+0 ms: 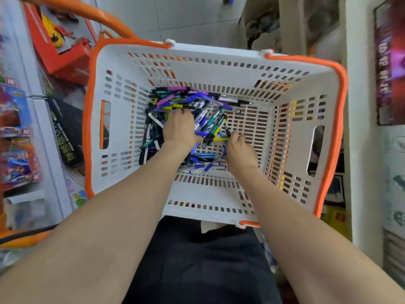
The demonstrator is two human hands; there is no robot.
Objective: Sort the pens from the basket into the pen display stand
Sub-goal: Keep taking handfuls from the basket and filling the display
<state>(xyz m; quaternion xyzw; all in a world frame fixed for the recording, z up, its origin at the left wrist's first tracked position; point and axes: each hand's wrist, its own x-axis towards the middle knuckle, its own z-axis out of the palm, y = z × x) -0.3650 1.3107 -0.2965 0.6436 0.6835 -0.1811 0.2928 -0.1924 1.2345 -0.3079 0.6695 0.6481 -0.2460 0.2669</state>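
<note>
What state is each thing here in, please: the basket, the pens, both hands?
Basket: upright, open-topped, handle swung aside.
Pens: loose jumbled heap on the basket floor.
Left hand: palm down on the heap, grip unclear.
Right hand: pinching a yellow pen.

One basket (197, 194); dozens of pens (203, 119), too tangled for exact counting; two hands: left hand (178, 128), right hand (240, 150).

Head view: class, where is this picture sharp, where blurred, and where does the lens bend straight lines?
In the head view the pens at the centre are fairly sharp; the packaged toys at the left edge smear with blur; the wide lens bows the orange rim of the basket; light is even, without harsh glare.
</note>
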